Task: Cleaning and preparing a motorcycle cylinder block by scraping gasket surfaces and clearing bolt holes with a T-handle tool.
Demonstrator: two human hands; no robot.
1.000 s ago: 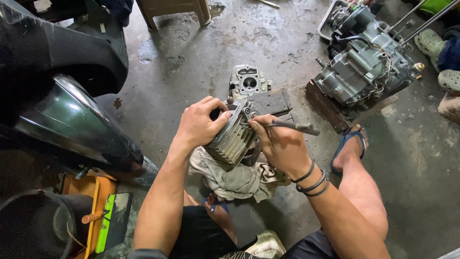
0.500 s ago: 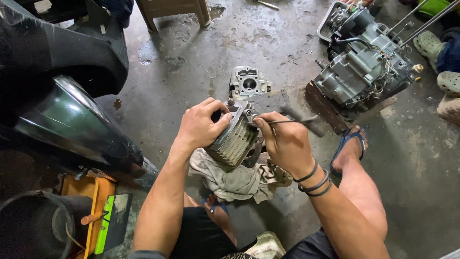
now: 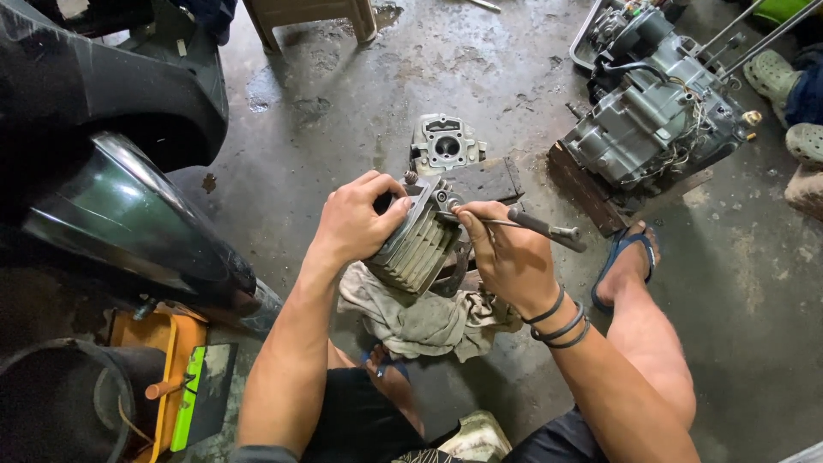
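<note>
Head view: the left hand wraps its grip around the top of a finned engine cylinder, held tilted above a grey rag on the concrete floor. The right hand pinches a thin metal tool, its tip touching the cylinder's upper edge.

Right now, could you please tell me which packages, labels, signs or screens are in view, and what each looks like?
None can be made out: no package, sign or screen. Nearest candidate: a flat dark panel with a bright green edge, on the orange tray at lower left; whether it bears a label, I cannot tell.
</note>
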